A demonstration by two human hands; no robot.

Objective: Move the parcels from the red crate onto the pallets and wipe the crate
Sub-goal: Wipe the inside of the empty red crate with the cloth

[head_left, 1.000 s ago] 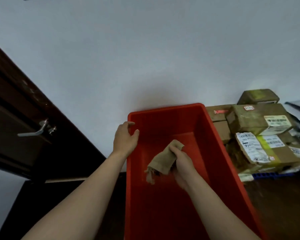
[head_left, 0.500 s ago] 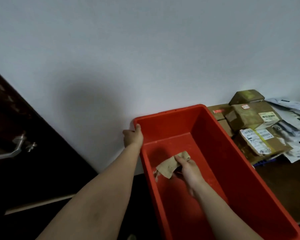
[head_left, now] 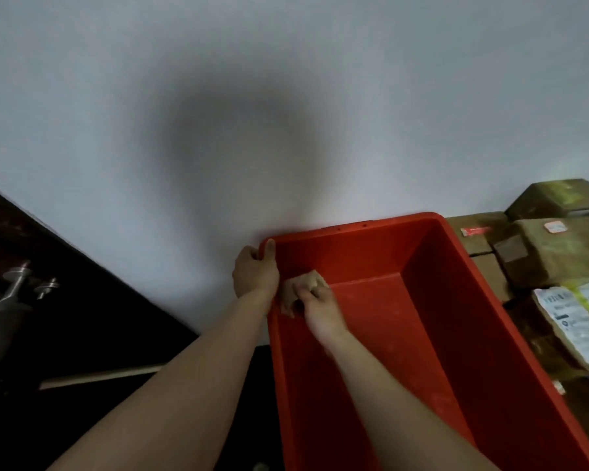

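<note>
Grey wall [head_left: 286, 96] fills the top of the frame, dark door [head_left: 65, 283] at lower left. Crate [head_left: 473, 334] sits lower right with no parcels inside. Parcels [head_left: 551, 253] are stacked at the right edge just beside it; the pallet under them is not visible. Left hand [head_left: 254, 273] grips the crate's far-left corner rim, one digit hooked over the edge. Right hand [head_left: 320, 309] holds a bunched tan cloth [head_left: 306, 282], fingers curled on it, pressing it to the inner left wall near that corner, just beside the left hand. Step looks like wiping, and unloading seems done. To do it well: brace the rim firmly so the crate doesn't slide, spread the cloth flatter for more contact, start in this corner, run along the wall, then cover the floor in overlapping strokes. Pale specks on the floor and right wall likely need passes. Risk: a bunched cloth skips the corner seams.
</note>
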